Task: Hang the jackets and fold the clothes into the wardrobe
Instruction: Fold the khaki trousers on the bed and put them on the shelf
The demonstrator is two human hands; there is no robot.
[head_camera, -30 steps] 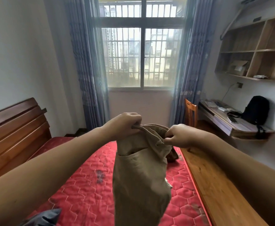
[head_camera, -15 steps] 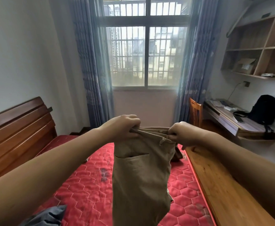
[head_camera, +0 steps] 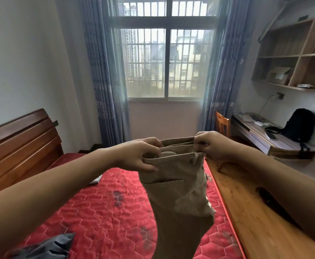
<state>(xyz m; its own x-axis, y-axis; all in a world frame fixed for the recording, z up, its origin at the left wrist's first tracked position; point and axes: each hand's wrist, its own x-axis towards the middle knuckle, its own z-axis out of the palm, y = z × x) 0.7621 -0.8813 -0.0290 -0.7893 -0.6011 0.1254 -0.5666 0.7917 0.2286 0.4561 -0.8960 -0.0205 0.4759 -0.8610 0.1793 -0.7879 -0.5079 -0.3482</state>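
A person holds a pair of khaki trousers (head_camera: 179,199) up by the waistband at arm's length above a bed. The left hand (head_camera: 139,156) grips the waistband's left side, fingers curled over the near edge of the cloth. The right hand (head_camera: 211,146) pinches the right side between thumb and curled fingers, just above a dangling drawstring. The waistband gapes open between the two hands. The rest of the garment hangs straight down from them, a back pocket facing the camera, and passes out of view at the bottom edge.

Beneath the trousers lies a red quilted mattress (head_camera: 100,212), marked with dark stains. A crumpled grey garment (head_camera: 46,247) sits on it at the lower left. A dark wooden headboard (head_camera: 20,146) stands on the left. Straight ahead is a barred window (head_camera: 166,53) between blue curtains (head_camera: 104,71).

To the right, a wooden chair (head_camera: 222,124) stands beside a wall-mounted desk (head_camera: 265,139). A black backpack (head_camera: 300,125) and a phone (head_camera: 271,135) rest on the desk. Above it, a wooden wall shelf (head_camera: 293,53) holds a cardboard box (head_camera: 279,75).
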